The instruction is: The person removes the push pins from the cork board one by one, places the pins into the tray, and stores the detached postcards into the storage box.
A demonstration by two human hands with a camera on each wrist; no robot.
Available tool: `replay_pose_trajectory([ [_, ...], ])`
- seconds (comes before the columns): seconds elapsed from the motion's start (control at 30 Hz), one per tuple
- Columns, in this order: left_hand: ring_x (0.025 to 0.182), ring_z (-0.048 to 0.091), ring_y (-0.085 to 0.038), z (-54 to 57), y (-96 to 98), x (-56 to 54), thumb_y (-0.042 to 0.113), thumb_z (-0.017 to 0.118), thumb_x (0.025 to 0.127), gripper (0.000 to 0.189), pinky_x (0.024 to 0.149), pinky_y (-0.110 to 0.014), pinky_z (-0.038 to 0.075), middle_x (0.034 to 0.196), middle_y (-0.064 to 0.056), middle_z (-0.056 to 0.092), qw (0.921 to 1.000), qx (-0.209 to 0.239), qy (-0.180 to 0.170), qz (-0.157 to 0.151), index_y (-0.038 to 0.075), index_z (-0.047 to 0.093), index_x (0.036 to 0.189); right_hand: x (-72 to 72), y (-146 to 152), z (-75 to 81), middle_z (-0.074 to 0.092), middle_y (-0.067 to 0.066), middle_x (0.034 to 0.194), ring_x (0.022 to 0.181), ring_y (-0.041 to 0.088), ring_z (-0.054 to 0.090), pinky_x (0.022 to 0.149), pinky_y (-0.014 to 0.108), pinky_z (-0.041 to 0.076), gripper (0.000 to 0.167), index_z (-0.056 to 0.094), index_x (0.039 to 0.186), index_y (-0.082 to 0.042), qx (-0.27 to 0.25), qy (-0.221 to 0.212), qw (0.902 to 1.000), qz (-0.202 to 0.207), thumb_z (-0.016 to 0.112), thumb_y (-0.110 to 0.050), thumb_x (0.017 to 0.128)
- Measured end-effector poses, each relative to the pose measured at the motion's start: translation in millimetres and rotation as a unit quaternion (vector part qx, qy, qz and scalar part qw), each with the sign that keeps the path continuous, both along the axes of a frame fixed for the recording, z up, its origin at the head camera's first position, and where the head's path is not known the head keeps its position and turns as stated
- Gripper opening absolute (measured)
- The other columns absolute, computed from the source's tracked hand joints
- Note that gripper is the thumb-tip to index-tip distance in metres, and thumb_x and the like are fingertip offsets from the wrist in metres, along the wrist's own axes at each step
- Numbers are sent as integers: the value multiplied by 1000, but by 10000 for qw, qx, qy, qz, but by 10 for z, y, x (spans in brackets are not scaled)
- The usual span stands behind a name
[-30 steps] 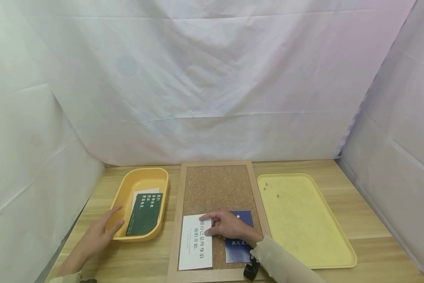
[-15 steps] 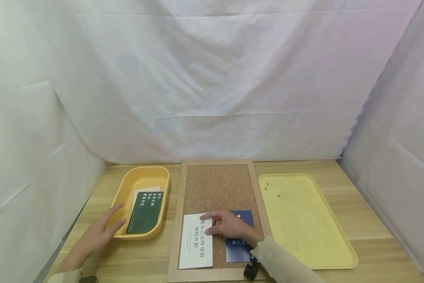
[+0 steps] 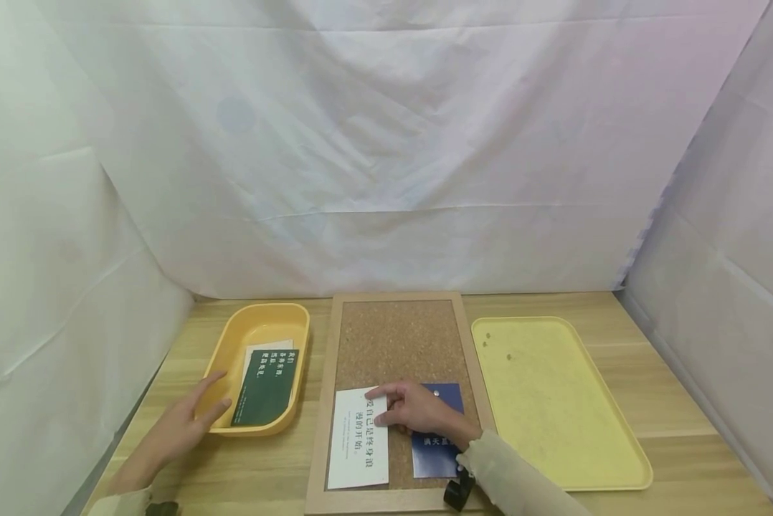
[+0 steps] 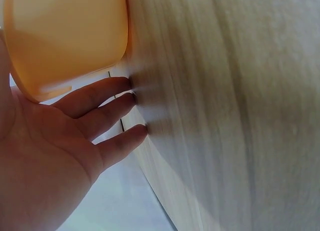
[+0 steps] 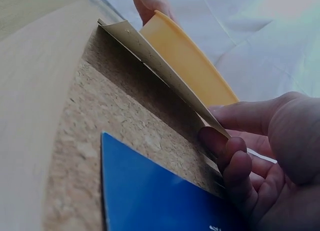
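A white card with dark printed lettering [image 3: 354, 444] is over the lower left of the corkboard [image 3: 396, 337]. My right hand [image 3: 419, 412] pinches its upper right edge between thumb and fingers. In the right wrist view the card [image 5: 160, 68] stands tilted up off the cork. Beside it a blue card [image 3: 434, 462] lies on the board, with a small white pin head [image 3: 436, 393] near its top. My left hand [image 3: 176, 430] rests at the near left rim of a yellow-orange basin [image 3: 300, 344]; three straight fingers [image 4: 107, 118] reach down its outside to the tabletop.
Inside the basin a green card [image 3: 267, 387] overlaps a pale card [image 3: 285, 345]. Right of the corkboard lies a shallow yellow tray [image 3: 554, 416] with a few tiny objects [image 3: 508, 357] near its far left corner. White cloth [image 3: 386, 158] hangs behind the wooden table [image 3: 670, 401].
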State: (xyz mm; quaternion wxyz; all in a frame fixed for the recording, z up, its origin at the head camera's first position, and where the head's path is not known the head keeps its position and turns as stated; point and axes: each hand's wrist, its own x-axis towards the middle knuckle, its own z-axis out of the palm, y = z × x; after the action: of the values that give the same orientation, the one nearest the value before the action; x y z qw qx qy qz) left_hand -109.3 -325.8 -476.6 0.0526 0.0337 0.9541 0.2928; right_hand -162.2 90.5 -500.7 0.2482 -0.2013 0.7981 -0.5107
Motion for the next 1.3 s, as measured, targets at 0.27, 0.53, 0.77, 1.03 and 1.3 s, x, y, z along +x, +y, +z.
replay_pose_trajectory([
  [0.27,126,39,-64,-6,2,18,42,50,103,64,94,-75,38,149,-37,34,9998,-28,177,-16,8,32,153,14,-1,30,67,-4,73,54,8,49,48,20,40,41,70,125,-16,-13,-17,10000,-22,77,-15,85],
  [0.53,124,43,-63,-20,-3,15,40,52,102,62,93,-73,41,147,-37,37,9993,-76,361,-51,8,34,152,34,-10,69,67,-1,74,54,11,53,48,22,44,41,70,125,-16,-13,-51,10000,-75,78,-16,85],
  [0.77,123,44,-63,-24,1,15,40,52,102,62,93,-73,41,148,-36,38,9990,-56,428,-76,7,35,152,34,-9,88,69,0,77,54,13,54,48,25,45,40,69,125,-21,-46,-151,9998,-74,77,-21,86],
  [1.03,123,44,-64,-34,-10,19,41,52,102,63,92,-74,40,149,-35,37,9991,-19,407,-84,8,34,152,5,0,159,68,3,76,56,15,55,50,27,47,40,69,124,-26,-161,-379,9990,-171,77,-23,85],
  [1.3,127,40,-63,-27,-8,25,42,51,102,64,95,-74,38,149,-36,35,9996,-72,277,-33,9,33,153,-27,-15,242,66,4,78,58,17,57,52,28,48,41,68,126,-26,-100,-239,9996,-106,77,-26,86],
])
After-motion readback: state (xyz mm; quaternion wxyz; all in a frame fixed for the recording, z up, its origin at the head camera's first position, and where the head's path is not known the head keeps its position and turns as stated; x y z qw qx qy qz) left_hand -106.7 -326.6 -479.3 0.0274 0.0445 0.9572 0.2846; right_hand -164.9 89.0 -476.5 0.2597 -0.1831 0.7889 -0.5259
